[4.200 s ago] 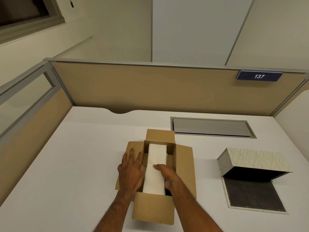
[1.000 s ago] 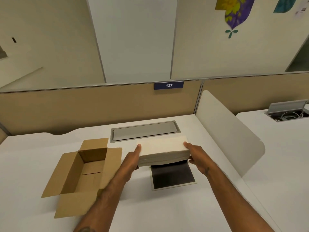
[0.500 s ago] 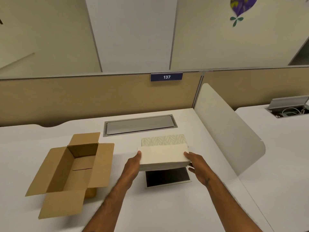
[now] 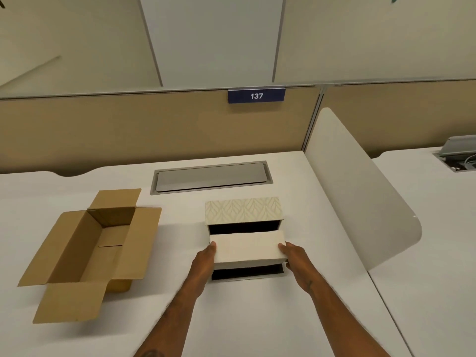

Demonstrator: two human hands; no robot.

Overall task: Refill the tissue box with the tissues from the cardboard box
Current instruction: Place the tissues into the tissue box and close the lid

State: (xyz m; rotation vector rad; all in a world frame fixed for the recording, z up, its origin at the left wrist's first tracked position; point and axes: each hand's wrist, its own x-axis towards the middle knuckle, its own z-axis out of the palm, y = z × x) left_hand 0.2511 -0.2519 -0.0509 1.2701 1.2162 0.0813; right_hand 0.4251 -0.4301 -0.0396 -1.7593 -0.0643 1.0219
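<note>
A white stack of tissues [image 4: 247, 244] is held level between my two hands, just above the dark base flap of the tissue box. My left hand [image 4: 206, 258] presses its left end and my right hand [image 4: 293, 256] presses its right end. The tissue box [image 4: 243, 210] has a cream leaf-patterned shell, open toward me, with a dark inside showing behind the stack. Its dark flap [image 4: 246, 273] lies flat on the desk under the stack. The brown cardboard box [image 4: 85, 251] stands open at the left, with no tissues visible inside.
A white desk [image 4: 252, 315] carries everything. A grey cable hatch [image 4: 211, 176] is set into it behind the tissue box. A tan partition with a "137" plate [image 4: 256, 95] runs along the back. A white curved divider [image 4: 360, 202] stands at the right.
The tissue stack left the cardboard box and travelled right. In the last second both hands lowered it in front of the tissue box's opening, exposing the patterned shell behind.
</note>
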